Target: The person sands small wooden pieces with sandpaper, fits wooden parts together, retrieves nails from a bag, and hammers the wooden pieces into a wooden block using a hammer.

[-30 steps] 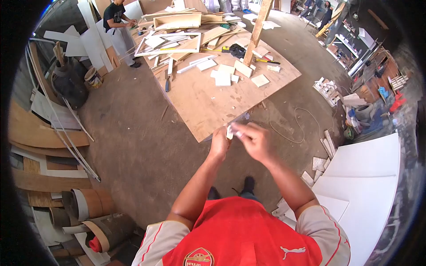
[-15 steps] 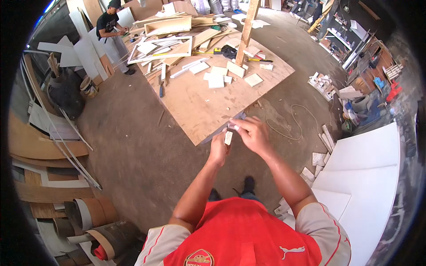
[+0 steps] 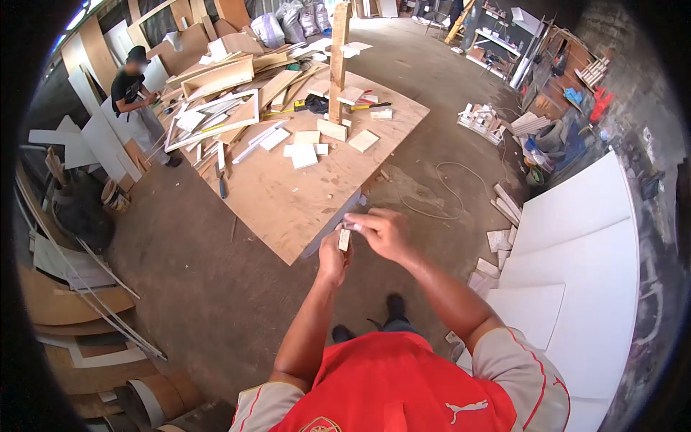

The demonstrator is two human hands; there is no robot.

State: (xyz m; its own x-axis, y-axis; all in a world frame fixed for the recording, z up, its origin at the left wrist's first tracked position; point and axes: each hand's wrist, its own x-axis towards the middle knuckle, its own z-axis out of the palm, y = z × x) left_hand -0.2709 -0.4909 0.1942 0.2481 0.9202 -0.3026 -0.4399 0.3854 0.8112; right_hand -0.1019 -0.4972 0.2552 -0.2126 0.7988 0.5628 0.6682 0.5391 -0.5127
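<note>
My left hand (image 3: 332,259) is closed around a small wooden block (image 3: 344,240), its pale end pointing toward me. Just above the block, my right hand (image 3: 381,232) has thumb and fingers pinched together at the block's far end. Something small and greyish shows between those fingertips, too small to make out. Both hands are in front of my red shirt, near the close corner of the plywood-topped table (image 3: 277,230).
On the table lie white wood offcuts (image 3: 304,155), a pale frame (image 3: 248,108), a blue-handled tool (image 3: 222,189) and an upright post (image 3: 337,68). A co-worker (image 3: 129,93) stands at its far left. White panels (image 3: 576,216) lean at right; a cord (image 3: 461,191) crosses the floor.
The view has shifted, so table and hands sit further left. My left hand still grips the block, and my right fingers stay pinched close to its end.
</note>
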